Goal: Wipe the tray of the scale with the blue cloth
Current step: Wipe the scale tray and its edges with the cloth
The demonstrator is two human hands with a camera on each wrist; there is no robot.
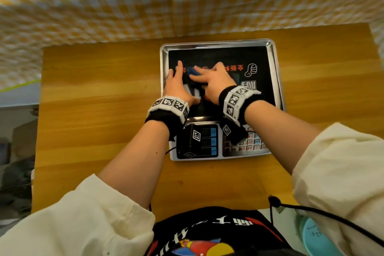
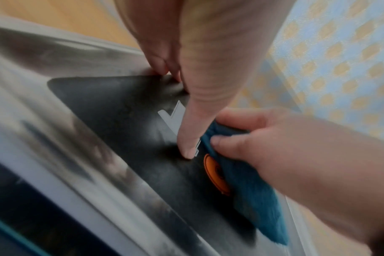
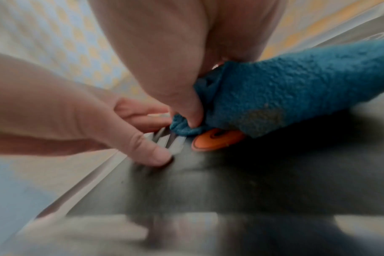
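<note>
Checked curtain behind, wooden desk (image 1: 99,93) below, and the scale (image 1: 220,100) sits square in front. Its tray (image 1: 218,43) carries both hands. Left hand (image 1: 176,87) lies flat, fingers straight, probably steadying the tray. Right hand (image 1: 214,81) has its grip clamped on the cloth (image 3: 285,90), bunched and pressed down mid-tray. Head view barely shows blue; the wrist views reveal the wad.
</note>
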